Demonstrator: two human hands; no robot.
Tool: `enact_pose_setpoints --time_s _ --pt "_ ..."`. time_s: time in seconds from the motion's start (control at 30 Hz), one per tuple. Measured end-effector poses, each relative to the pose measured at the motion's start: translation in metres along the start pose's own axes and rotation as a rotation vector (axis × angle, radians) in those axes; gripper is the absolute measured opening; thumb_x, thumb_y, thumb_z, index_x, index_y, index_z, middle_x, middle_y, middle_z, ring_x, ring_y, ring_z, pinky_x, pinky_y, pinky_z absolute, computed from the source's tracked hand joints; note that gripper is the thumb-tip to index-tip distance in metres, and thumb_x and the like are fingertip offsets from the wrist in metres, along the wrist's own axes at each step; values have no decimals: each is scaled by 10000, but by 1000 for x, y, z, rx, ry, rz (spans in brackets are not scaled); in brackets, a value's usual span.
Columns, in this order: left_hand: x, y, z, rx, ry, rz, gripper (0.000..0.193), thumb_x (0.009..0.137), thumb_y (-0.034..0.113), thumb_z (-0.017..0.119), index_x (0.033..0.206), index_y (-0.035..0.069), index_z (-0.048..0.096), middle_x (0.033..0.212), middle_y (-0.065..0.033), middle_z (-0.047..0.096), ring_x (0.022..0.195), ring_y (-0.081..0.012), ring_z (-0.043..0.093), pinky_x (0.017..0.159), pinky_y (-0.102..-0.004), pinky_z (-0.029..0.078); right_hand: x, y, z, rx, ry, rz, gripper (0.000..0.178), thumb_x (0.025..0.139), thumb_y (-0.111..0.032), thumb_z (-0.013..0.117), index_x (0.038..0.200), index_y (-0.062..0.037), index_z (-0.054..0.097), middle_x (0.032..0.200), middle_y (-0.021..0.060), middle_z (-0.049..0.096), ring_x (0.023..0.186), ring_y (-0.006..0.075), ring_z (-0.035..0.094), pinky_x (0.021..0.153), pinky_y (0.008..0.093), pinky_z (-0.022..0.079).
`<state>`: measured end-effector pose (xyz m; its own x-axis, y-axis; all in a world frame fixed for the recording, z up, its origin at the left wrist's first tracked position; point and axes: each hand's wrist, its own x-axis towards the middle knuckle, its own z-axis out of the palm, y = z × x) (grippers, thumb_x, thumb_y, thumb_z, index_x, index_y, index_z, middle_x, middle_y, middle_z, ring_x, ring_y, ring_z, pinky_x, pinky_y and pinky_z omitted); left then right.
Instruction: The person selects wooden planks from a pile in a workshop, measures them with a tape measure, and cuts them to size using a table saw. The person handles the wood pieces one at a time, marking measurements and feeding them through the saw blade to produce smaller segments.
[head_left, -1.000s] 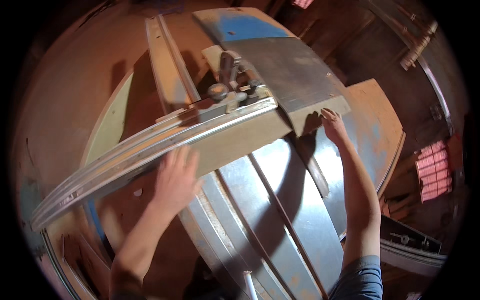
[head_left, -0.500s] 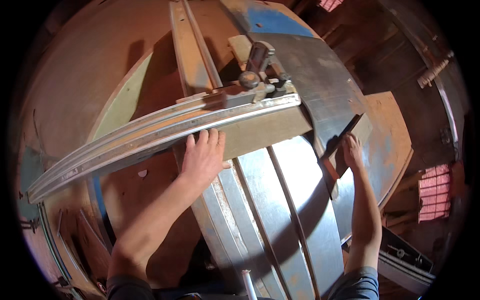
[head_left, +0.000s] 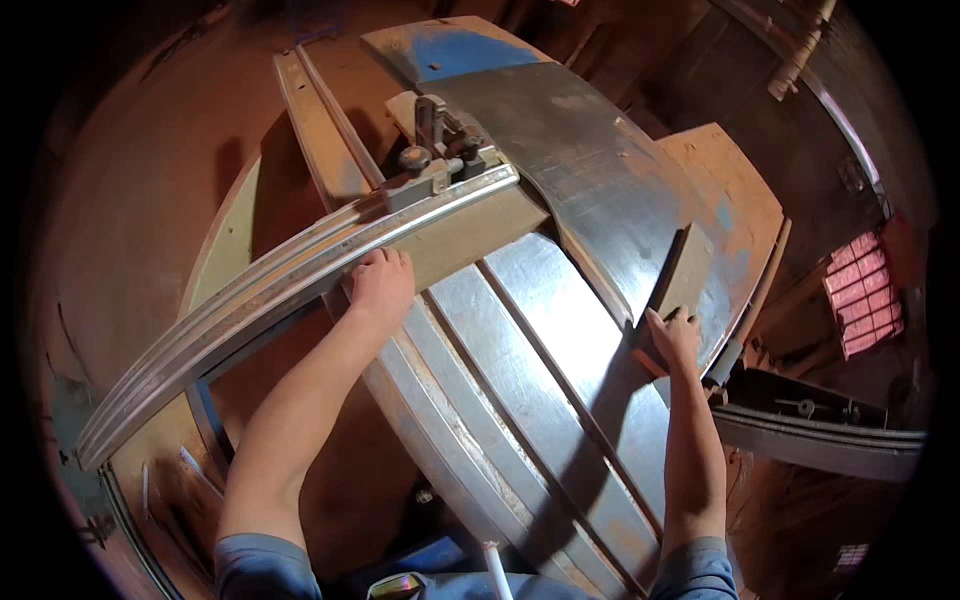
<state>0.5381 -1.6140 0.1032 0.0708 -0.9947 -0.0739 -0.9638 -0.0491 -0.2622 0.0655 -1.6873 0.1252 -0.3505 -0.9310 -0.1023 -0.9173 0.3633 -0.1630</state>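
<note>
A flat grey-brown board lies along the metal fence on the sliding table of a saw. My left hand is at the board's left end, its fingers curled over the board against the fence; the thumb is hidden. Off to the right, my right hand grips the near end of a short wooden block. This block is tilted above the grey metal saw table, and its shadow falls across the grooved sliding table.
A stop clamp with a round knob sits on the fence. Beyond stands a long support arm. A wooden extension panel adjoins the table at right, with a dark rail below it. A white rod rises at the near edge.
The whole view has shifted, so the saw appears further left. My left fingers have curled in more. The block in my right hand has turned, showing more of its broad face.
</note>
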Motion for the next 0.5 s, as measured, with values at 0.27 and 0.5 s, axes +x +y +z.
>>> enact_pose_setpoints --time_s 0.27,0.5 --pt "-1 20 -9 -80 171 64 549 868 213 684 1342 -3 513 1195 -215 612 1103 -375 597 779 -499 586 -33 6 -1 53 -42 59 796 810 -481 708 1343 45 440 1372 351 411 1226 532 505 1013 549 459" --pt "5 35 6 282 220 41 429 927 110 528 1331 -34 509 1006 -329 662 883 -447 708 630 -485 610 -115 55 -14 424 -8 -234 722 820 -389 704 1301 102 483 1225 348 539 1188 471 536 998 490 459"
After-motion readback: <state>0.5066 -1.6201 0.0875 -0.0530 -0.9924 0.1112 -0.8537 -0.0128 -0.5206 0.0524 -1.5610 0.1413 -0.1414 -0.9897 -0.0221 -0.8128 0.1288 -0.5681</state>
